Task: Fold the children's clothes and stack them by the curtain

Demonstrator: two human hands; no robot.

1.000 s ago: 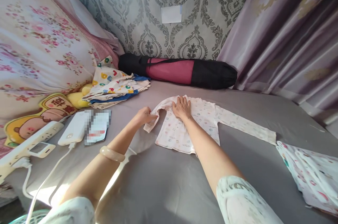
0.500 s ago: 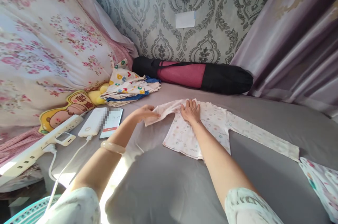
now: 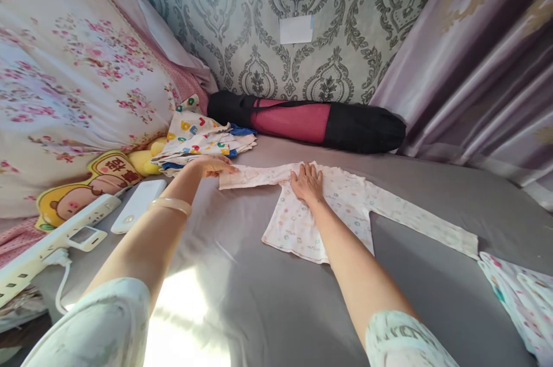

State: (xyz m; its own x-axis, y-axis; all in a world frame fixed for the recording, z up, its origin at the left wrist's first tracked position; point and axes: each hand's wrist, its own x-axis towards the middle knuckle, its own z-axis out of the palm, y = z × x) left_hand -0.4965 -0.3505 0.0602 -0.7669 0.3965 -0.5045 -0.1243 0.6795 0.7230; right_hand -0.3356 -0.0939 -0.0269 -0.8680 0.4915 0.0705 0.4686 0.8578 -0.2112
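Note:
A small pale long-sleeved baby shirt point(image 3: 341, 205) with tiny coloured prints lies flat on the grey bed sheet point(image 3: 276, 298). My right hand point(image 3: 307, 182) rests flat on its collar area, fingers stretched out. My left hand point(image 3: 211, 166) pinches the cuff of the shirt's left sleeve point(image 3: 253, 177), which is stretched out straight to the left. The other sleeve lies spread to the right.
A pile of folded printed clothes point(image 3: 203, 139) sits just behind my left hand. A black and pink rolled bag point(image 3: 306, 122) lies along the wall. A power strip point(image 3: 52, 237), a white power bank point(image 3: 138, 205) and a yellow plush toy point(image 3: 95, 177) lie at left. Another printed garment point(image 3: 522, 292) lies at right.
My left hand has pulled the left sleeve out from a bent fold to a straight line leftward. My right hand has stayed pressed on the shirt.

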